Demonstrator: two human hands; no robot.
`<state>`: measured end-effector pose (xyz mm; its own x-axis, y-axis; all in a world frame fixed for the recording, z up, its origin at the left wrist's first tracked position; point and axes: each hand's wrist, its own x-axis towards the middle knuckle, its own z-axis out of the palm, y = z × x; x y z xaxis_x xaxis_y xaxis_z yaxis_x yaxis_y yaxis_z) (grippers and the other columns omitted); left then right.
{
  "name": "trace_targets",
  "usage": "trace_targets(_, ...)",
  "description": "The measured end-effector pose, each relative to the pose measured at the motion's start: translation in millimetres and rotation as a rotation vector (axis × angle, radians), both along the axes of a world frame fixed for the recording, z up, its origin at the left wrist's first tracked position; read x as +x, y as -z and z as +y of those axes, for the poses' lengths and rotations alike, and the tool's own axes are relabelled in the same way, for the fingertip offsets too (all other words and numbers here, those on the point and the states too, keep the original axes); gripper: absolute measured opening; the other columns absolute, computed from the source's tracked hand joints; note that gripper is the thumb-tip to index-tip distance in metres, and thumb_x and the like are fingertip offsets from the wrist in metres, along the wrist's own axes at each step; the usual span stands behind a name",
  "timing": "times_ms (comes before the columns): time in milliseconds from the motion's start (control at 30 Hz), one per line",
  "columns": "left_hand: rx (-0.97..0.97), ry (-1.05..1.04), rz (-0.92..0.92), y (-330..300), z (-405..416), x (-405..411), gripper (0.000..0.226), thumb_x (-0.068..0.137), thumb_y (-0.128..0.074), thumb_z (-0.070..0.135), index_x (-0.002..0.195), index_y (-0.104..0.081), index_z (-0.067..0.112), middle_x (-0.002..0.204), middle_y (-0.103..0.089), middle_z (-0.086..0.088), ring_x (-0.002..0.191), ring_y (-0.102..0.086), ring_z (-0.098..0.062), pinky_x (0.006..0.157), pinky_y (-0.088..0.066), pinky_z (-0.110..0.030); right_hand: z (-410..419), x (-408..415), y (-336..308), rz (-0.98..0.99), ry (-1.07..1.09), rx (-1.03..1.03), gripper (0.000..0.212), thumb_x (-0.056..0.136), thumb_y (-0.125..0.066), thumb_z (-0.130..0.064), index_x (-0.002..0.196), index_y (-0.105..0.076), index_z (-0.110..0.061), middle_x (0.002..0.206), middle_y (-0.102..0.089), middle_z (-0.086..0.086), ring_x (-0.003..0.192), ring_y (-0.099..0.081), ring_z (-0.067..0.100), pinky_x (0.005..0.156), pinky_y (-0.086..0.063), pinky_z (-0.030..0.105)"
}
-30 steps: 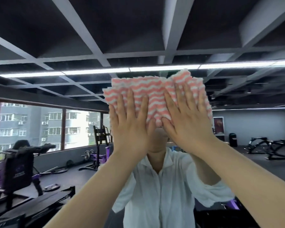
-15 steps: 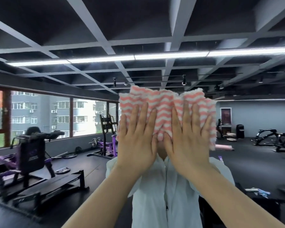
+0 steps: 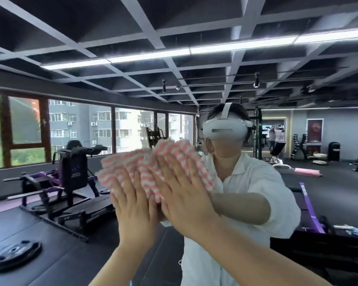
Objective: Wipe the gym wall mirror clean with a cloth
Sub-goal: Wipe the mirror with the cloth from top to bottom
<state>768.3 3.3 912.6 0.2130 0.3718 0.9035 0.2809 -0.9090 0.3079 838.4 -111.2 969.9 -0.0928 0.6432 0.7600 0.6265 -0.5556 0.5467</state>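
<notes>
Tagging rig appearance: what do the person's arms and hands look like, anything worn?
Left hand and right hand are bare: no gloves, rings or watch visible. Forearms are bare too. The mirror reflection shows a white short-sleeved collared shirt.

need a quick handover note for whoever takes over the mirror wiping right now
Left hand: flat, fingers straight, pressing the cloth to the mirror.
Right hand: the same, beside the left, fingers spread on the cloth.
Cloth: pink and white striped, bunched under both hands at about chest height in the reflection.
Done: cannot tell which areas are already wiped.
Left: carry on wiping across the glass.
</notes>
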Motion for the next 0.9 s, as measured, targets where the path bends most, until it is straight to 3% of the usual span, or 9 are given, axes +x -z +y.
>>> trace_targets(100, -0.077, 0.043, 0.000, 28, -23, 9, 0.064, 0.097, -0.017, 0.043, 0.148, 0.019, 0.033, 0.156, 0.012, -0.001, 0.143, 0.009, -0.029, 0.112, -0.005, -0.058, -22, 9, 16, -0.055, 0.019, -0.063, 0.066, 0.091, -0.021, -0.040, 0.152, -0.019, -0.014, 0.159, -0.013, 0.009, 0.147, -0.010, 0.030, 0.118, -0.003, 0.051)
trace_targets(200, -0.026, 0.047, 0.011, 30, -55, 28, 0.059, 0.100, -0.008, 0.046, 0.152, 0.011, 0.024, 0.158, 0.013, -0.007, 0.142, 0.004, -0.037, 0.111, -0.004, -0.056, -58, 25, 21, -0.089, 0.046, -0.011, 0.069, 0.091, -0.031, -0.040, 0.152, -0.013, -0.014, 0.159, -0.010, 0.008, 0.147, -0.005, 0.031, 0.119, 0.003, 0.050)
trace_targets(267, 0.079, 0.063, 0.043, 20, -83, 43, 0.058, 0.100, -0.006, 0.046, 0.152, 0.009, 0.025, 0.159, 0.016, -0.007, 0.144, 0.006, -0.039, 0.111, 0.000, -0.053, -91, 41, 25, -0.045, 0.069, 0.095, 0.068, 0.090, -0.034, -0.039, 0.152, -0.019, -0.016, 0.159, -0.017, 0.008, 0.147, -0.005, 0.031, 0.119, 0.004, 0.050)
trace_targets(400, 0.321, 0.095, 0.134, -17, -124, 66, 0.056, 0.101, -0.011, 0.048, 0.153, -0.002, 0.030, 0.160, 0.006, -0.008, 0.144, 0.006, -0.041, 0.114, 0.000, -0.057, -148, 67, 25, 0.081, 0.186, 0.343, 0.063, 0.100, -0.016, -0.046, 0.154, -0.005, -0.017, 0.161, 0.000, 0.012, 0.147, 0.001, 0.036, 0.116, -0.001, 0.059)
trace_targets(567, 0.424, 0.046, 0.091, -67, -122, 71, 0.058, 0.097, -0.023, 0.049, 0.151, -0.012, 0.028, 0.156, -0.012, -0.010, 0.143, -0.005, -0.041, 0.113, -0.001, -0.056, -144, 72, -19, 0.160, 0.169, 0.549, 0.065, 0.095, -0.027, -0.046, 0.152, -0.017, -0.017, 0.158, -0.010, 0.018, 0.144, -0.006, 0.044, 0.112, 0.001, 0.063)
trace_targets(667, 0.366, -0.005, 0.042, -76, -99, 62, 0.063, 0.095, -0.028, 0.045, 0.152, -0.008, 0.026, 0.156, -0.008, -0.010, 0.142, -0.003, -0.041, 0.114, 0.002, -0.052, -115, 60, -38, 0.156, 0.109, 0.541, 0.062, 0.095, -0.028, -0.045, 0.151, -0.020, -0.018, 0.157, -0.017, 0.020, 0.143, -0.009, 0.042, 0.112, 0.005, 0.060)
trace_targets(800, 0.259, -0.065, 0.040, -53, -65, 41, 0.058, 0.100, -0.010, 0.046, 0.152, -0.009, 0.019, 0.155, -0.007, -0.017, 0.140, -0.003, -0.044, 0.113, -0.002, -0.052, -69, 33, -34, 0.118, 0.056, 0.435, 0.063, 0.093, -0.030, -0.044, 0.150, -0.023, -0.017, 0.158, -0.017, 0.014, 0.144, -0.012, 0.039, 0.114, 0.009, 0.058)
trace_targets(900, 0.198, -0.046, 0.033, -18, -47, 26, 0.060, 0.100, -0.007, 0.046, 0.152, 0.008, 0.020, 0.154, -0.004, -0.020, 0.140, -0.003, -0.045, 0.112, 0.002, -0.048, -44, 18, -12, 0.104, 0.007, 0.306, 0.062, 0.094, -0.027, -0.044, 0.151, -0.023, -0.020, 0.159, -0.018, 0.008, 0.146, -0.009, 0.034, 0.117, 0.006, 0.054)
